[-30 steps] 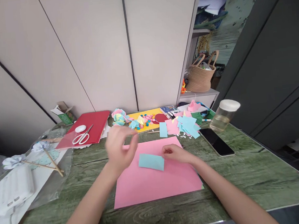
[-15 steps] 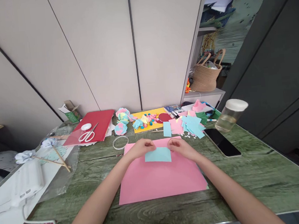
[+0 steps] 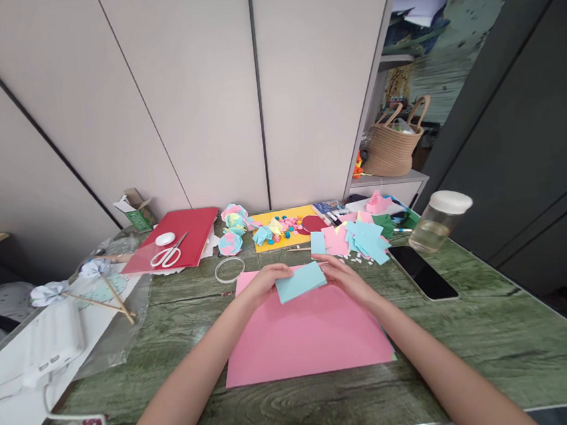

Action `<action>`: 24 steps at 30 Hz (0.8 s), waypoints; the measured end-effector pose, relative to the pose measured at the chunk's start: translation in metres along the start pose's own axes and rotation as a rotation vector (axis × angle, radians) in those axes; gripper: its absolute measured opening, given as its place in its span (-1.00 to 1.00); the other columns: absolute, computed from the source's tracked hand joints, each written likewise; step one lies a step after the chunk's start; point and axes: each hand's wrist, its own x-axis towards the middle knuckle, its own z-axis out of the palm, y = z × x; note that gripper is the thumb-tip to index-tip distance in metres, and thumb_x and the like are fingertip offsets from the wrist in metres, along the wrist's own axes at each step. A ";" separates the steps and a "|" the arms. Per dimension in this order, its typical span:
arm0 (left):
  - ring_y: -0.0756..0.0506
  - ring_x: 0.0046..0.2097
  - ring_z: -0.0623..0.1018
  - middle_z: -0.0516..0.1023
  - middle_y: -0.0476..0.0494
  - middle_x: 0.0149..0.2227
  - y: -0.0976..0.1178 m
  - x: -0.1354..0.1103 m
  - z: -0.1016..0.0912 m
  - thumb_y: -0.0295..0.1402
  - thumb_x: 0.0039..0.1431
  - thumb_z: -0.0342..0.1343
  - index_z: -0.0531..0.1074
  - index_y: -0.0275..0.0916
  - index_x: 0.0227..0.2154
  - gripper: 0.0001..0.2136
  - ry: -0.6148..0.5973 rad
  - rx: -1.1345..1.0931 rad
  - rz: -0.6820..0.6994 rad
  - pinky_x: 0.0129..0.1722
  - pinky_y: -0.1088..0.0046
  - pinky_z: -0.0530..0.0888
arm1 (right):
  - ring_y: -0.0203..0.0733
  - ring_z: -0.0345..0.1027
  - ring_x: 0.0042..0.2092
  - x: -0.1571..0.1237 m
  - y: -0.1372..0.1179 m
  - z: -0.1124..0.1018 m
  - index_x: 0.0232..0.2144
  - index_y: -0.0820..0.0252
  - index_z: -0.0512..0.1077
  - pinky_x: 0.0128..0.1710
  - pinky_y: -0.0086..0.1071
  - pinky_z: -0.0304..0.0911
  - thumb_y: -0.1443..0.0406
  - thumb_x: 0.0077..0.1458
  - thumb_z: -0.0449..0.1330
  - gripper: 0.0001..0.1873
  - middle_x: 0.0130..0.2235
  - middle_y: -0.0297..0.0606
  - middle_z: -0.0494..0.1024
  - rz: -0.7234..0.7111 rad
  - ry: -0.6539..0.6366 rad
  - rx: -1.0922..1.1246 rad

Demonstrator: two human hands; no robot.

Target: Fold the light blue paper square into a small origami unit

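A light blue sheet of paper (image 3: 299, 282), folded into a narrow rectangle, is held tilted above a stack of pink paper (image 3: 306, 340), its right end higher than its left. My left hand (image 3: 269, 281) pinches its upper left part, thumb on the near face. At the other end, my right hand (image 3: 342, 277) has its fingers around the right edge, the index finger stretched out along the top; the thumb is mostly hidden. The pink stack lies flat under both hands, a green corner peeking out at its lower right.
Blue and pink paper pieces (image 3: 366, 239) lie behind my right hand, near a phone (image 3: 424, 272) and a lidded jar (image 3: 433, 228). Scissors (image 3: 167, 254) rest on a red folder (image 3: 190, 231). A clear ring (image 3: 229, 269), paper flowers (image 3: 231, 243) and a power bank (image 3: 55, 338) are leftward.
The light blue paper has tilted, its right end rising. My right hand has shifted its grip, with fingers more spread; my left thumb now lies over the paper.
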 end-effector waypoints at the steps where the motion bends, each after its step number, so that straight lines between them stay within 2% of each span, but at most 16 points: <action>1: 0.06 -0.51 0.28 0.31 0.03 -0.55 0.000 0.000 0.000 -0.27 -0.28 0.19 0.36 -0.27 -0.54 -0.79 0.003 -0.015 -0.005 -0.50 0.56 0.16 | -0.25 0.26 -0.24 0.000 0.000 0.000 -0.03 0.05 0.20 -0.24 -0.32 0.24 0.17 0.03 0.02 -0.59 -0.27 -0.30 0.35 -0.003 -0.014 0.016; 7: 0.06 -0.51 0.28 0.30 0.02 -0.55 -0.001 0.000 0.001 -0.29 -0.28 0.20 0.37 -0.29 -0.54 -0.79 -0.002 -0.070 -0.018 -0.51 0.56 0.17 | -0.25 0.24 -0.23 0.000 0.000 0.001 -0.04 0.03 0.21 -0.25 -0.32 0.25 0.18 0.04 0.02 -0.61 -0.30 -0.31 0.33 -0.028 -0.025 0.019; 14: 0.05 -0.47 0.30 0.33 0.00 -0.52 -0.004 0.001 0.002 -0.29 -0.27 0.20 0.39 -0.30 -0.54 -0.79 -0.017 -0.047 -0.015 -0.48 0.56 0.18 | -0.26 0.25 -0.27 -0.001 -0.003 0.000 0.00 0.04 0.17 -0.25 -0.34 0.24 0.15 0.05 0.00 -0.57 -0.30 -0.29 0.34 -0.027 -0.042 -0.080; 24: 0.03 -0.46 0.30 0.32 0.00 -0.52 -0.002 -0.002 0.006 -0.23 -0.26 0.18 0.37 -0.28 -0.54 -0.76 -0.026 -0.008 0.005 -0.49 0.57 0.17 | -0.23 0.21 -0.20 -0.002 -0.005 0.005 -0.01 0.02 0.20 -0.27 -0.34 0.27 0.10 0.06 -0.04 -0.58 -0.20 -0.26 0.30 -0.041 -0.022 -0.090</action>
